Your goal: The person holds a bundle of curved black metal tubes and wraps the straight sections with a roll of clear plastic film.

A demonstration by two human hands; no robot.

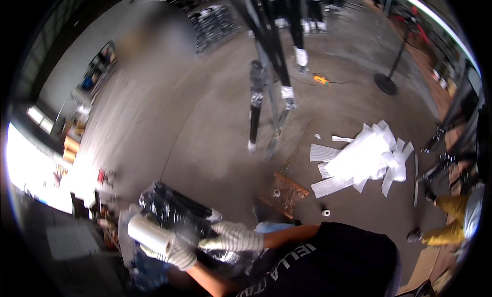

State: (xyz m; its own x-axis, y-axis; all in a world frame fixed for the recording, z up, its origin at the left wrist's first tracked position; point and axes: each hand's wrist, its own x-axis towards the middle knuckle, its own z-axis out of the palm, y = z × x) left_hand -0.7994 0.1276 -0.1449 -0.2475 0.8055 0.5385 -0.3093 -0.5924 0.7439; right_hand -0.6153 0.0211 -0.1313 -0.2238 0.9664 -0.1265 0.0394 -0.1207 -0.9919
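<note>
My left hand (180, 254), in a striped knit glove, grips a white roll of stretch film (147, 233) from beneath, near its right end. A long black bundle (166, 207) wrapped in shiny clear film lies just behind and beside the roll. My right hand (237, 236), in a matching glove, is over the bundle with its fingers stretched out to the left. Whether its fingertips press on the film is blurred. Below both hands, more film-wrapped black material (225, 255) shows in part.
White foam sheets (364, 158) lie piled on the floor at right. Nearer are a brown patterned piece (287, 194) and a small roll (326, 213). Black wrapped posts (277, 56) stand ahead, near an orange device (321, 79). A person in yellow trousers (451, 220) is at far right.
</note>
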